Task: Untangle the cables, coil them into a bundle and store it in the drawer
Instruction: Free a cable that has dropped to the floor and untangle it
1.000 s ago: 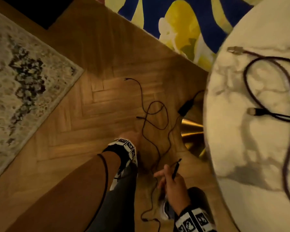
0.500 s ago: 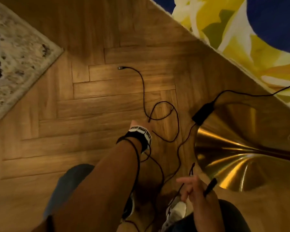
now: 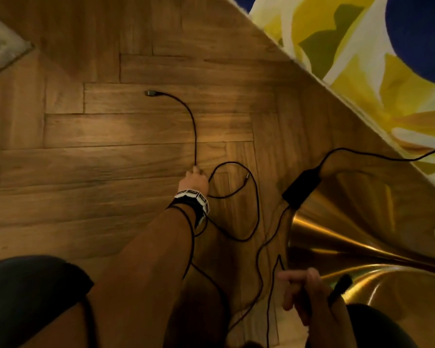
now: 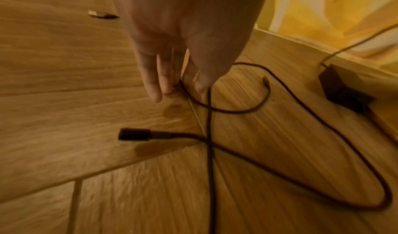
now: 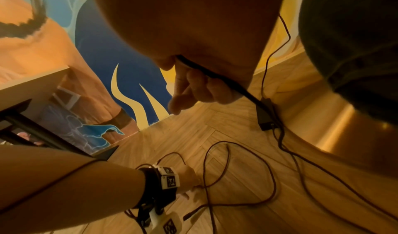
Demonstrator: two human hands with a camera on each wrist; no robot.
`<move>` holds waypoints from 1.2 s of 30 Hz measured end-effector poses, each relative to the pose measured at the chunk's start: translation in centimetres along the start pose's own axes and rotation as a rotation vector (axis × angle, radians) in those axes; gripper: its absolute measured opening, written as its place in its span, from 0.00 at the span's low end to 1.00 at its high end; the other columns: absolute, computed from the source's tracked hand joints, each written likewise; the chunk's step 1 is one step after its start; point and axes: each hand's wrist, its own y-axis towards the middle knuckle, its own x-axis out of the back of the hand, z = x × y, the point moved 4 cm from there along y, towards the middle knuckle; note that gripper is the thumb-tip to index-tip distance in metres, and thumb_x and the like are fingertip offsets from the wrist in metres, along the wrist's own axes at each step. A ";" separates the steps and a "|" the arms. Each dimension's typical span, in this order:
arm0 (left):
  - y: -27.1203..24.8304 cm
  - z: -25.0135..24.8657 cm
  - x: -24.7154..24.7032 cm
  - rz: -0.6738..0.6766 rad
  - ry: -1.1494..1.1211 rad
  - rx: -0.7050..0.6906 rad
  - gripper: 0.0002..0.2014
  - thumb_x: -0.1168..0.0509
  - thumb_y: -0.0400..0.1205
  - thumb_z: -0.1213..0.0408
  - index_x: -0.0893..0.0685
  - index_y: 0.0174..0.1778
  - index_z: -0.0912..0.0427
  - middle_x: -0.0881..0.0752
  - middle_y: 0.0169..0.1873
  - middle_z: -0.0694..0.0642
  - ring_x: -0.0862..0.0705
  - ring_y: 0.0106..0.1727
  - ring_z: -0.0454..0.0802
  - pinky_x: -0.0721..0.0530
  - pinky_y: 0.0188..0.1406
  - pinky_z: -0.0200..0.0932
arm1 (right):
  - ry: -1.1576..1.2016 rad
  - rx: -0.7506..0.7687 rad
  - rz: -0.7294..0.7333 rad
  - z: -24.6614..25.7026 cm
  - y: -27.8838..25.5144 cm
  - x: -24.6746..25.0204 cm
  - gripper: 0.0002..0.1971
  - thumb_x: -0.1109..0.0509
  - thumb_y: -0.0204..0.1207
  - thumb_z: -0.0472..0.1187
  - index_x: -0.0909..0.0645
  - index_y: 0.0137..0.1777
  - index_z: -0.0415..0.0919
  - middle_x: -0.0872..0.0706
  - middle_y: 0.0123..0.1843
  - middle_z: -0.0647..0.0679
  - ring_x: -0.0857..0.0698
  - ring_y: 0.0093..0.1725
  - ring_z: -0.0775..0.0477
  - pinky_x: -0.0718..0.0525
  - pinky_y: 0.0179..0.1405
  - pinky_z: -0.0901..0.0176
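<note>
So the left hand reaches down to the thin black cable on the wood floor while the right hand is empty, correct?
Not quite: the right hand is not empty; the right wrist view shows it gripping a black cable end. The left hand does reach the thin black cable on the wood floor.

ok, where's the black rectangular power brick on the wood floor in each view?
Head: black rectangular power brick right of centre, at the edge of the gold table base.
Left wrist: at the right edge, mid-height.
Right wrist: right of centre, just below the right hand.
Shared landmark: the thin black cable loop on the floor beside the left hand.
</note>
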 end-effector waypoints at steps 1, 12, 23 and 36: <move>-0.3 0.1 -0.3 -0.009 -0.028 0.015 0.19 0.53 0.86 0.70 0.28 0.72 0.63 0.33 0.74 0.64 0.30 0.72 0.63 0.24 0.64 0.56 | -0.007 0.005 0.000 0.4 -0.1 -0.5 0.45 0.42 0.49 0.84 0.11 0.36 0.42 0.19 0.21 0.37 0.27 0.16 0.58 0.32 0.17 0.74; -3.1 2.9 -2.7 0.035 -0.421 0.344 0.08 0.40 0.82 0.68 0.16 0.52 0.63 0.15 0.54 0.61 0.16 0.55 0.61 0.19 0.48 0.49 | -0.075 0.047 -0.007 1.4 -0.6 -1.8 0.22 0.46 0.76 0.66 0.12 0.38 0.60 0.16 0.24 0.38 0.24 0.19 0.58 0.29 0.26 0.66; -3.0 2.5 -2.0 0.040 -0.215 0.283 0.14 0.48 0.86 0.71 0.18 0.59 0.63 0.17 0.60 0.60 0.17 0.59 0.59 0.23 0.46 0.47 | -0.172 0.043 0.021 1.1 -1.5 -1.4 0.29 0.48 0.61 0.74 0.11 0.38 0.58 0.17 0.23 0.40 0.24 0.21 0.58 0.30 0.27 0.70; -10.4 -0.3 6.8 -0.391 -0.506 0.110 0.14 0.46 0.83 0.60 0.31 0.63 0.58 0.16 0.49 0.65 0.17 0.49 0.66 0.24 0.39 0.53 | -0.188 0.067 0.092 3.7 -3.8 -3.8 0.25 0.51 0.74 0.62 0.14 0.47 0.52 0.18 0.24 0.46 0.21 0.25 0.53 0.24 0.36 0.55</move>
